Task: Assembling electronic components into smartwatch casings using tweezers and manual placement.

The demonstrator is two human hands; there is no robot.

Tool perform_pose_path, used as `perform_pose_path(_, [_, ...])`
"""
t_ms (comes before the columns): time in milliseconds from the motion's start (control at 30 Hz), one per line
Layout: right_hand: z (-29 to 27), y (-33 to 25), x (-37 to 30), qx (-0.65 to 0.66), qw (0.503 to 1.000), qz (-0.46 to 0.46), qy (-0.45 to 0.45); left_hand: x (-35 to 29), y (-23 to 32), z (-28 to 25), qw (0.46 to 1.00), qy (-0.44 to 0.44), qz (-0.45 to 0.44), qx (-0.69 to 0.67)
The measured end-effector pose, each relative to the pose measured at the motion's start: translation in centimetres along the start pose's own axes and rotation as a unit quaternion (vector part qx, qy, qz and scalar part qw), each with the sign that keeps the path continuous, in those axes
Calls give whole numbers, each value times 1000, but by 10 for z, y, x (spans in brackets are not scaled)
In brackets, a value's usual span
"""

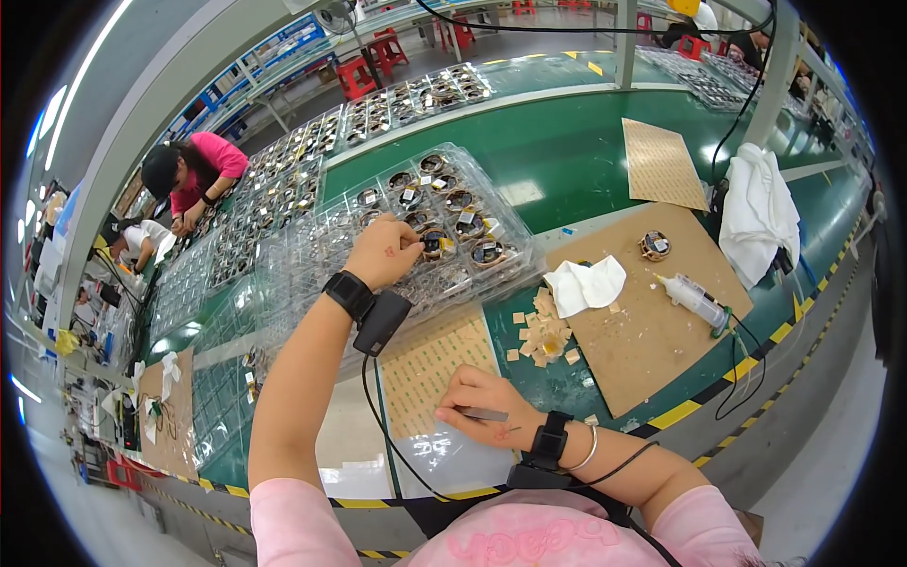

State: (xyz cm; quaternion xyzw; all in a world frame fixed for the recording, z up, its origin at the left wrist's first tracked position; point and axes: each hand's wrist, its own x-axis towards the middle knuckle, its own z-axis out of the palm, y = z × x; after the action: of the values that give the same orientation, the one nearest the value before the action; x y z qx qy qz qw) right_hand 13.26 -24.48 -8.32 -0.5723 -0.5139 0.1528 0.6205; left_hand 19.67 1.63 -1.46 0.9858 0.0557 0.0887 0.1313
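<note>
My left hand (pixel 383 253) reaches over a clear plastic tray (pixel 515 255). Its thumb and fingertips pinch the edge of a round copper-coloured electronic part (pixel 436 245), which has a yellow piece on it. Several similar ring-shaped parts sit in the tray's compartments around it. Closer to my body, my right hand (pixel 480 402) is closed around flat metal tweezers (pixel 484 414); the tips are hidden by the fingers. Under that hand lies a sheet of small adhesive squares (pixel 439 364) on a white surface.
On a brown board (pixel 614 350) at right lie one round part (pixel 655 246), a syringe (pixel 694 300) and a white cloth (pixel 586 285). Peeled tan squares (pixel 546 335) are heaped beside it. A white cloth bundle (pixel 759 213) hangs farther right. A co-worker in pink (pixel 215 156) works at far left.
</note>
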Motion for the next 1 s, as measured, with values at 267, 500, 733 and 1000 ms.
perform_pose_path(267, [2, 0, 1, -11, 1000, -8, 5, -1, 2, -1, 981, -8, -105, -166])
perform_pose_path(500, [2, -1, 2, -20, 1000, -17, 9, -11, -2, -6, 966, 48, -110, -230])
perform_pose_path(733, [0, -1, 1, -25, 1000, -9, 8, -29, -5, -18, 906, 60, -122, -401])
perform_pose_path(1000, [1, -1, 4, -62, 998, -14, 0, -87, 14, -39, 753, 115, -172, -624])
